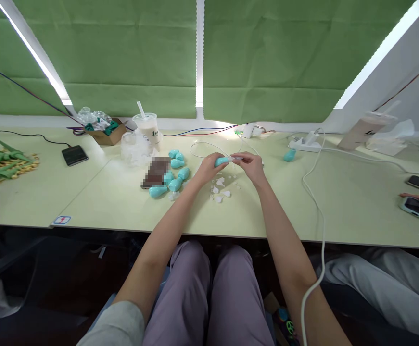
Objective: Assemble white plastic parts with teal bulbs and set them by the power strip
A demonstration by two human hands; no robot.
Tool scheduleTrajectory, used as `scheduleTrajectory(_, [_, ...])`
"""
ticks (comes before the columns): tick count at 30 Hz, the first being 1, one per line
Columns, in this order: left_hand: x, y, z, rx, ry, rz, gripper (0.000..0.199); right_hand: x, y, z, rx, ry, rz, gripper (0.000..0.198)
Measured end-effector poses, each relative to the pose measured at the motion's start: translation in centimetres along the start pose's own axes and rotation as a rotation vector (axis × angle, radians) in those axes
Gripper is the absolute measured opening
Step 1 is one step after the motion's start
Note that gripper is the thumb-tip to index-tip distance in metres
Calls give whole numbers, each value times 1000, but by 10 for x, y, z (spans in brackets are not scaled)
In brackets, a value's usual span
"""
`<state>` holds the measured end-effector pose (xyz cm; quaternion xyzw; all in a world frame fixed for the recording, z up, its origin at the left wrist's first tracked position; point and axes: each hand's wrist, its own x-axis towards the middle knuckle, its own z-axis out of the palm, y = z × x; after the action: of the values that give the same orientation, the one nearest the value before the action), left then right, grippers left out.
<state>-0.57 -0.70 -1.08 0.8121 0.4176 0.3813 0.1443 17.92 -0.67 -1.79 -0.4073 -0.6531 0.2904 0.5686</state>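
A small turquoise piece [222,161] sits above the worktop [339,202], pinched in the fingers of the left hand [208,169], which close round its left end. The right hand [249,164] meets it from the other side, its fingers closed on a clear bit [236,158] at the piece's right tip. Just below lie white scraps [220,190]; to the left, more turquoise pieces [175,174] beside a drink cup [147,129].

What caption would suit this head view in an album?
Left hand holds a teal piece, right hand at its tip, white scraps below and more teal pieces on the table.
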Motion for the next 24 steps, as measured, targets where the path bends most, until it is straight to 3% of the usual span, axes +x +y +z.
scheduleTrajectory(24, [-1, 7, 4, 139, -40, -73, 32, -6, -7, 3, 119, -49, 132, 28])
